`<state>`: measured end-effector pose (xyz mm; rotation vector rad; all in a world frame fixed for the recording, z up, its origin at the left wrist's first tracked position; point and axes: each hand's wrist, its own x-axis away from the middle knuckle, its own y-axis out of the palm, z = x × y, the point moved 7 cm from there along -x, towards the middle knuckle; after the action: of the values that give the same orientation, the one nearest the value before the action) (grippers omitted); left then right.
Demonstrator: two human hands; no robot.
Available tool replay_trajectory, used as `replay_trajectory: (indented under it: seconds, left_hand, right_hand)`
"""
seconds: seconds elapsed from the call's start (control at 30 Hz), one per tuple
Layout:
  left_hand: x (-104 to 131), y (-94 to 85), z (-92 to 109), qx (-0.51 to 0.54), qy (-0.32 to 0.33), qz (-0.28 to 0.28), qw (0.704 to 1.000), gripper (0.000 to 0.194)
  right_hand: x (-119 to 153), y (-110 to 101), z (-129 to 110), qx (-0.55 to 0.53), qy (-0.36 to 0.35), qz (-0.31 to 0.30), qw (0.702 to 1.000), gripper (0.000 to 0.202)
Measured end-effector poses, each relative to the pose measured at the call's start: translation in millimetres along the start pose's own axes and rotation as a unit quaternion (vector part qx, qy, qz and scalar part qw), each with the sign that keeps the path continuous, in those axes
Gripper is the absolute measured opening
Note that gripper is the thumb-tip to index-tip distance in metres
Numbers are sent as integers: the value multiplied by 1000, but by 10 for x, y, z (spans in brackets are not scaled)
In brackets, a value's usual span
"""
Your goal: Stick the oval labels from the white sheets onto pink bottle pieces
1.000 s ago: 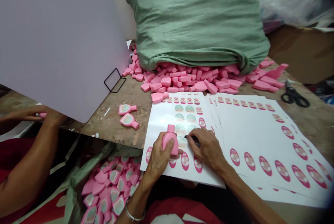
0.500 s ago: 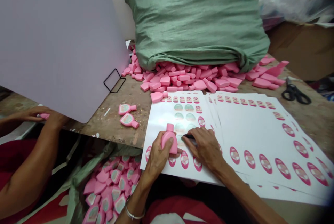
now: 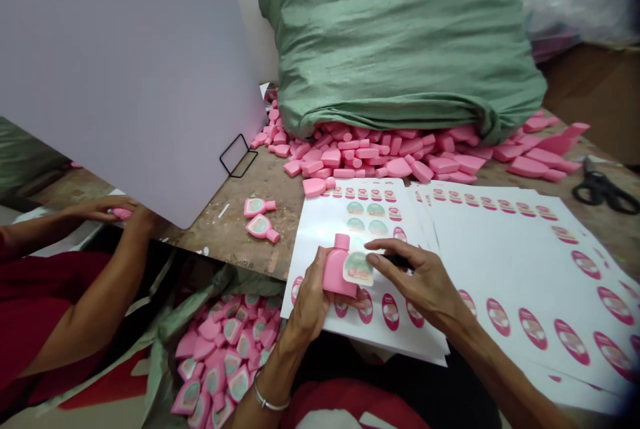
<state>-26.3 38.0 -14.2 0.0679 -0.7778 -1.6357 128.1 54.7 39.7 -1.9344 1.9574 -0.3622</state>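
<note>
My left hand point(image 3: 313, 296) is closed round a small pink bottle point(image 3: 336, 274), its neck pointing up and its bare side toward me. Between the thumb and fingertips of my right hand point(image 3: 415, 276) is a pale green label sticker point(image 3: 358, 270), held by its right edge beside the bottle and overlapping it in view. A dark, thin tool, its kind unclear, is also tucked in the right hand. Beneath both hands lies a white sticker sheet point(image 3: 310, 262) with green and pink labels. Two labelled pink bottles point(image 3: 262, 228) rest on the table to the left.
A green sack point(image 3: 400, 42) sits behind a heap of pink bottles point(image 3: 367, 149). More sticker sheets point(image 3: 480, 249) and scissors point(image 3: 603, 189) are on the right. Labelled bottles fill a bag point(image 3: 165, 342) at lower left. A grey panel point(image 3: 125, 69) partly hides another person's arms point(image 3: 90, 309).
My right hand has lifted a green label off the sheet and brought it beside the bottle. The bottle is still in my left hand. The view has shifted slightly left.
</note>
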Motion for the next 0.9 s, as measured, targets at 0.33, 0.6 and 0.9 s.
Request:
replay_trajectory:
  seconds: [0.33,0.6,0.9]
  left_hand:
    - [46,142,96,-13,6,-22,1000,56]
    - [48,157,135,-12,20,-25,999,55]
    - [88,209,187,-69,44,-101,992,38]
  right_hand:
    - [66,124,-149,-3,-31,-1,1000,23]
    - [57,134,-230,20,-72,10,997,21]
    - [22,81,-293,168,-141,74,973,24]
